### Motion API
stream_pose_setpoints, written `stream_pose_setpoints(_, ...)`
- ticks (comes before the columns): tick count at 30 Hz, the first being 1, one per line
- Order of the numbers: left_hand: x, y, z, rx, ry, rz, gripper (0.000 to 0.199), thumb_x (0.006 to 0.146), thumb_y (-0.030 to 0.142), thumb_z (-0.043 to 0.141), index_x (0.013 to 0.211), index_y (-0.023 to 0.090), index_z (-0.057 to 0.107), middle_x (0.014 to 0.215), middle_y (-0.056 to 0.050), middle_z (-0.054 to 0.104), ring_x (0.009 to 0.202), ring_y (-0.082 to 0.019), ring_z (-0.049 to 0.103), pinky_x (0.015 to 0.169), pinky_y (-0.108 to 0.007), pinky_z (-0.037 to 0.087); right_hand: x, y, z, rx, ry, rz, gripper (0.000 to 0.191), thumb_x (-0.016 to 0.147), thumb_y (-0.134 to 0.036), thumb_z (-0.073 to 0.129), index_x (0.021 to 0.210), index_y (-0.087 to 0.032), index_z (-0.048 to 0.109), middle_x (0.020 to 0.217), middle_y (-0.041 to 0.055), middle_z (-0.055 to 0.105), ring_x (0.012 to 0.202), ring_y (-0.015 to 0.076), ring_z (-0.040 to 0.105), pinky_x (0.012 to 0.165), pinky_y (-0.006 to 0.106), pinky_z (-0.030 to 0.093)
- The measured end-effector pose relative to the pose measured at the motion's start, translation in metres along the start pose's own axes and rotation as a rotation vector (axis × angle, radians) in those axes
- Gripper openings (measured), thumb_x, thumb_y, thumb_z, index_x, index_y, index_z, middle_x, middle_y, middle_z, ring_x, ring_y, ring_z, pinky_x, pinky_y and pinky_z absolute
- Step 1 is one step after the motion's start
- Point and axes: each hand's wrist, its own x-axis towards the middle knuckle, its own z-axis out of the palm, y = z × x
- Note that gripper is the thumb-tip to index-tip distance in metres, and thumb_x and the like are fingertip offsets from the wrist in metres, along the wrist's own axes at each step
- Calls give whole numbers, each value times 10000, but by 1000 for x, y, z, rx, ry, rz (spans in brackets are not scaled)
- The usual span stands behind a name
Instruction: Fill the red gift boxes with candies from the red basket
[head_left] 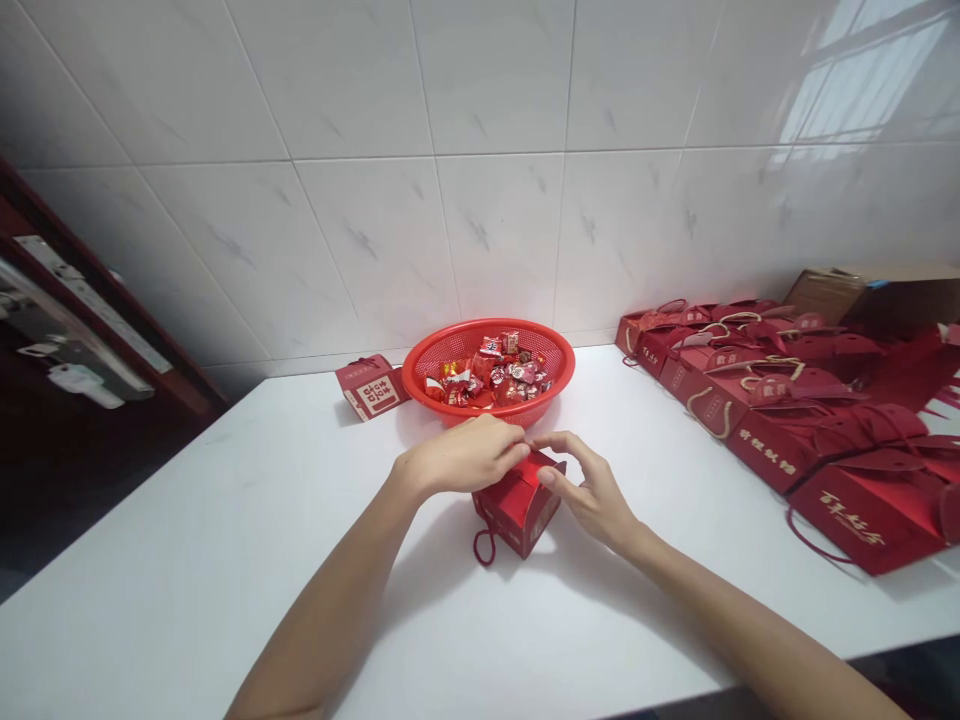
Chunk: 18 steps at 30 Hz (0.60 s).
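Bare arms, 2 of them, reach in from the bottom of the view: the left arm (345, 590) and the right arm (727, 620). Between the 2 hands sits a small red box (510, 505) on the white table (225, 570), with 1 corner pointing back at the person. It has 2 sides going away from that corner, but the hands hide too much to tell which way it is longer. A cord loop (485, 548) hangs off its left side and lies by the table top.

The left hand (465, 458) bends over the back left of the box top, and I cannot tell if it pinches anything. The right hand (596, 495) curves around the right side, thumb and pointer finger apart, with the thumb on the top edge. Both hands touch the box, so neither looks nearer.

Just behind is a red basket (420, 350) with holes, holding shiny wrapped sweets (517, 375). Beside it, on the left, is another small box (371, 385). Far to the right, many red boxes (772, 450) stand close together, near a brown carton (825, 295). At the far left is a dark red door (180, 385) with a metal lock. Behind everything is a shiny tile wall (495, 80).
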Motion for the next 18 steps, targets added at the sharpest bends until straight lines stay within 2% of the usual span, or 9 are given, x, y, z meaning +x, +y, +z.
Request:
stream_pose_setpoints(3, -1, -1, -1, -56, 0, -25, 454, 1018, 494, 296, 720, 199, 470, 682, -16, 549, 595, -157, 482, 548, -296, 349, 1, 4, 6, -15, -1, 36, 413, 898, -567, 620, 1130, -225, 633, 1165, 90, 696, 1085, 255, 639, 969, 410, 496)
stream_pose_setpoints(6, -4, 0, -2, -96, -36, -72, 445, 966, 562, 400, 734, 199, 511, 705, -24, 579, 608, -166, 519, 533, -292, 347, 1, 7, 9, -13, -48, 125, 402, 881, -528, 632, 1144, -226, 602, 1212, 95, 680, 1110, 261, 632, 973, 420, 498)
stream_pose_setpoints(11, -5, -2, -2, 38, -33, -155, 262, 863, 467, 567, 838, 208, 541, 846, -50, 626, 783, -228, 592, 560, -292, 350, 4, 15, 9, 87, -91, 216, 517, 842, -594, 655, 1193, -221, 581, 1311, 117, 639, 1224, 283, 595, 1030, 421, 479)
stream_pose_setpoints(14, -2, -6, -1, 49, -45, -183, 284, 825, 461, 615, 957, 214, 561, 945, -58, 634, 870, -248, 602, 592, -290, 383, 10, 22, 6, 210, -104, 268, 616, 859, -719, 555, 1194, -206, 620, 1331, 135, 642, 1271, 298, 572, 1075, 432, 448)
stream_pose_setpoints(18, 4, -9, 0, 13, -110, -137, 305, 832, 434, 618, 1049, 224, 571, 996, -49, 637, 850, -223, 603, 597, -283, 388, 18, 30, 3, 396, -157, 390, 721, 844, -804, 482, 1121, -177, 704, 1226, 149, 713, 1213, 323, 618, 1070, 470, 453)
